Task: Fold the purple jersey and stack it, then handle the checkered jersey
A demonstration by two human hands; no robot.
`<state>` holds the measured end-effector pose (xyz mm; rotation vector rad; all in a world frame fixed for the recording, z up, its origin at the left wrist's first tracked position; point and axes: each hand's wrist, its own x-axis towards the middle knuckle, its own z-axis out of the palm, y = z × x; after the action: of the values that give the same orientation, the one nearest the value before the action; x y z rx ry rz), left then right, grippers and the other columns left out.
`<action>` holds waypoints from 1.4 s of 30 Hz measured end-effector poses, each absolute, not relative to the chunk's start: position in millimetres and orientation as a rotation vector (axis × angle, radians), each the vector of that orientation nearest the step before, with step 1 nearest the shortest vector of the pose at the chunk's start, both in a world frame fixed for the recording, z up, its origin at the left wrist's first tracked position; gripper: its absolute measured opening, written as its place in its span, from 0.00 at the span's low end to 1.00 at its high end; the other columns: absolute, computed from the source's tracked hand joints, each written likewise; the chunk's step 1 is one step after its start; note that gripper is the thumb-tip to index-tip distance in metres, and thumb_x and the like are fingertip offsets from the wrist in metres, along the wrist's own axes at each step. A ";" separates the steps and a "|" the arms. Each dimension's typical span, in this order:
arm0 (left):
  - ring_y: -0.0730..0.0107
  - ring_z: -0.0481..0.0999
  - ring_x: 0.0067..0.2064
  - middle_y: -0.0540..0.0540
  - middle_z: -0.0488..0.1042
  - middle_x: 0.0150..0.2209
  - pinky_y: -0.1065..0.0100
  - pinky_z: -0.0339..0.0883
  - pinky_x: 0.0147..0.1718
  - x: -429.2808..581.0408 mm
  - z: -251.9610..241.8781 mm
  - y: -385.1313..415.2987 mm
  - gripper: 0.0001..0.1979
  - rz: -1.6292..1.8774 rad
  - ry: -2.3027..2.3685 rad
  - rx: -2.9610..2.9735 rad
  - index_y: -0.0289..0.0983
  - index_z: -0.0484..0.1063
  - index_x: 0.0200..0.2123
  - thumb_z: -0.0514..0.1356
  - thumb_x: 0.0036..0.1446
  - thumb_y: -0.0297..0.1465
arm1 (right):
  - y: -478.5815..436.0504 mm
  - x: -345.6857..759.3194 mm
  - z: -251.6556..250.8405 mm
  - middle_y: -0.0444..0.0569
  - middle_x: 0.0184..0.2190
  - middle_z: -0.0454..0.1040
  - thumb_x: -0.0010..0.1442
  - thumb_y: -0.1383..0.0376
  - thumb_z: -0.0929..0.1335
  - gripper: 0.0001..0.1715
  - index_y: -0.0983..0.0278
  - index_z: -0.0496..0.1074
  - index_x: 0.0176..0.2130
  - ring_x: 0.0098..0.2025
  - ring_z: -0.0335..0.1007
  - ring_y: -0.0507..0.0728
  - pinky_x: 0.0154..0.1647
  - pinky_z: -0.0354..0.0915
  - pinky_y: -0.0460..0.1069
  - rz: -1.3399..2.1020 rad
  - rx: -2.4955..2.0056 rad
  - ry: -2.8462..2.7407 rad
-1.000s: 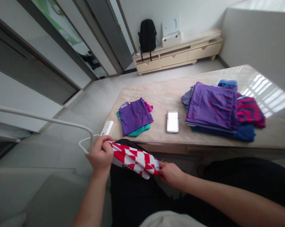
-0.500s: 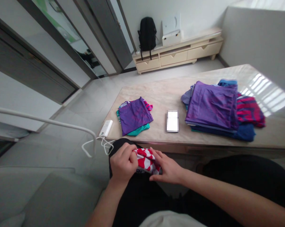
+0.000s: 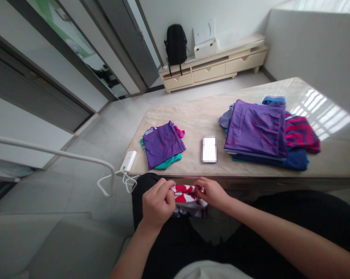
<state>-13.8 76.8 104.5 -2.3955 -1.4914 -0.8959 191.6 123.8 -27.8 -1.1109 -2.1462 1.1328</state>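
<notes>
Between my hands, over my lap, is a red-and-white patterned piece of cloth (image 3: 184, 197), bunched, with a white part bearing dark marks hanging below. My left hand (image 3: 160, 202) is closed on its left end. My right hand (image 3: 213, 193) pinches its right end, fingers curled at the upper edge. Just beyond, on the marble-look table (image 3: 198, 110), lies a small pile topped by a folded purple cloth (image 3: 164, 145). A larger stack with a purple garment (image 3: 256, 128) on top lies to the right, with a red-and-navy striped cloth (image 3: 302, 133) sticking out of it.
A blurred-out white rectangular item (image 3: 209, 149) lies between the two piles. At the table's left corner sits a white power bank (image 3: 128, 161) with a white cable (image 3: 129, 182). A white curved rail (image 3: 53, 149) crosses at left. Behind, a black backpack (image 3: 175, 44) stands on a low cabinet (image 3: 208, 73).
My right hand has moved up and right and now pinches the cloth's edge instead of lying along it. The cloth is stretched wider, and its white lower part shows more.
</notes>
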 end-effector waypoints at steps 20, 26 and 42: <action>0.70 0.74 0.30 0.48 0.74 0.29 0.70 0.67 0.34 -16.4 104.8 70.3 0.14 -0.992 -1.537 -2.391 0.35 0.75 0.35 0.52 0.58 0.15 | 125.7 187.0 -44.9 0.51 0.41 0.82 0.68 0.69 0.64 0.14 0.61 0.79 0.46 0.43 0.78 0.59 0.44 0.65 0.48 0.893 -1.156 -2.260; 0.71 0.78 0.33 0.48 0.78 0.31 0.72 0.69 0.38 -38.4 119.6 74.4 0.16 -1.107 -1.580 -2.136 0.35 0.77 0.34 0.52 0.56 0.15 | 131.6 190.9 -35.8 0.52 0.39 0.76 0.69 0.69 0.62 0.13 0.63 0.74 0.47 0.42 0.72 0.59 0.43 0.63 0.49 0.673 -1.125 -2.164; 0.70 0.79 0.31 0.44 0.79 0.30 0.72 0.68 0.34 -100.3 110.1 71.0 0.21 -0.792 -1.270 -2.405 0.34 0.77 0.39 0.59 0.67 0.48 | 154.8 235.0 -4.1 0.50 0.35 0.74 0.74 0.58 0.62 0.15 0.64 0.73 0.44 0.33 0.69 0.54 0.34 0.57 0.48 0.432 -0.655 -2.377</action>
<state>-100.3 71.0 110.1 -2.4055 -1.2700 -0.7921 235.0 154.8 -4.1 -0.6550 -2.3766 0.4322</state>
